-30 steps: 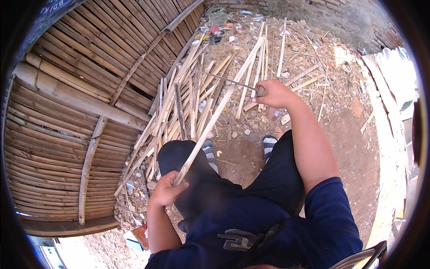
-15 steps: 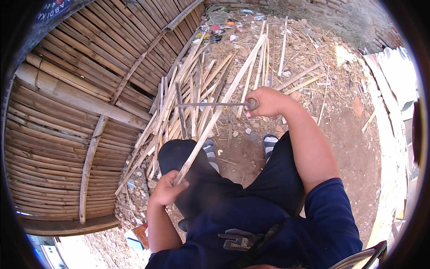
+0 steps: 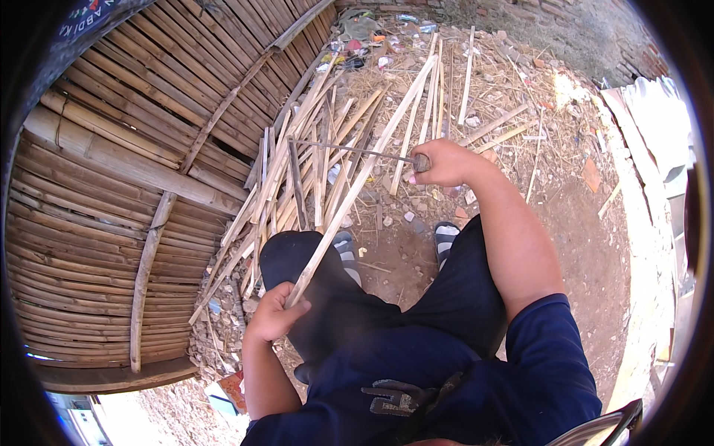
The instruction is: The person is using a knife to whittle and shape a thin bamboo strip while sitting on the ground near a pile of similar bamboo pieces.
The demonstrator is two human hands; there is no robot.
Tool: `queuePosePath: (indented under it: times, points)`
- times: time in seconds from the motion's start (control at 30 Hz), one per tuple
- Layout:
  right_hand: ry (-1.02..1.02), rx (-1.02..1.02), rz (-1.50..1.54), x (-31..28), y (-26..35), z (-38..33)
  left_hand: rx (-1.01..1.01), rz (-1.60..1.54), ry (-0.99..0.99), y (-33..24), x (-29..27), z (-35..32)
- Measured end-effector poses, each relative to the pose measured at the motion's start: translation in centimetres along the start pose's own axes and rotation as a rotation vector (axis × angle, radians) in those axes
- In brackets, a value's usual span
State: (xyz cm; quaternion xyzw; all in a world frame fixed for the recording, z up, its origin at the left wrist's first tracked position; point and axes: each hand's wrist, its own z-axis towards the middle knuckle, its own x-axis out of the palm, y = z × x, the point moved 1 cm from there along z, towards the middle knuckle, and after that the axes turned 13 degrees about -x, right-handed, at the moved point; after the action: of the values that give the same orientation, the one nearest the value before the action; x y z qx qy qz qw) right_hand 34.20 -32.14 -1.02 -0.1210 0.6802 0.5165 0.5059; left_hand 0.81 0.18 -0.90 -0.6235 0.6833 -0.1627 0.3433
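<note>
Left hand (image 3: 274,312) grips bamboo strip (image 3: 357,182); right hand (image 3: 445,163) clenches long knife (image 3: 349,149) across it.

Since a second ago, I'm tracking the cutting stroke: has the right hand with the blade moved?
Yes. The right hand with its long thin blade has come back toward the person, away from the rubbish at the top of the bamboo strip pile.

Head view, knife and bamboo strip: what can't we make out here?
Head view only:
- Knife handle: wrapped inside the right hand.
- Blade edge: too thin to tell if it touches the bamboo strip.
- Strip's lower end: covered by the left hand.
- Strip's far tip: merges into the bamboo pile.
- Feet: mostly hidden by the knees.
</note>
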Motion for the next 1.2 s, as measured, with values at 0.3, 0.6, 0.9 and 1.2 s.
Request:
queuePosePath:
  times: [0.3, 0.6, 0.9, 1.2]
  points:
    - [0.044, -0.027, 0.031, -0.1, 0.6, 0.1, 0.024, 0.018, -0.008, 0.0, 0.0, 0.0]
    - [0.055, 0.106, 0.019, -1.3, 0.6, -0.1, 0.008, 0.039, -0.032, -0.2, 0.1, -0.1]
    - [0.078, -0.024, 0.003, 0.0, 1.5, 0.0, 0.015, 0.027, -0.025, 0.0, 0.1, 0.0]
    - [0.080, -0.010, 0.027, -0.1, 0.2, 0.0, -0.003, 0.057, -0.034, -0.1, 0.1, 0.1]
